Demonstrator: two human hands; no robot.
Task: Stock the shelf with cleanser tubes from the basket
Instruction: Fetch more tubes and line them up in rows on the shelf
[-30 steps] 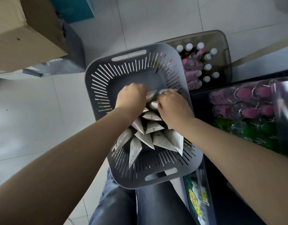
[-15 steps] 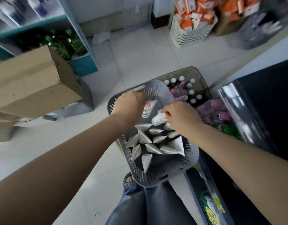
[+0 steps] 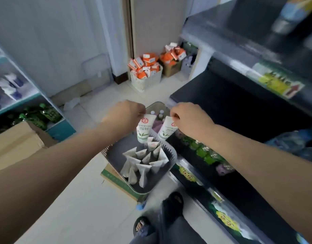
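A grey slotted basket (image 3: pixel 166 166) sits on a low box by my feet and holds several white cleanser tubes (image 3: pixel 144 162) standing crimp-up. My left hand (image 3: pixel 124 114) pinches one white tube (image 3: pixel 144 128) by its crimped end, and the tube hangs cap-down above the basket's far end. Just to its right, my right hand (image 3: pixel 190 120) pinches a second white tube (image 3: pixel 167 128) the same way. A dark shelf unit (image 3: pixel 231 106) stands along the right, its upper board bare and dark.
A tub of pink-capped bottles (image 3: pixel 158 113) lies beyond the basket. Green and purple bottles (image 3: pixel 206 154) line the lower right shelf. A cardboard box (image 3: pixel 16 143) sits at the left. White baskets of orange packs (image 3: pixel 145 71) stand by the far wall.
Both hands have risen out of the basket, each lifting one tube clear. The view has tilted up, so the shelf on the right and the far wall show now.
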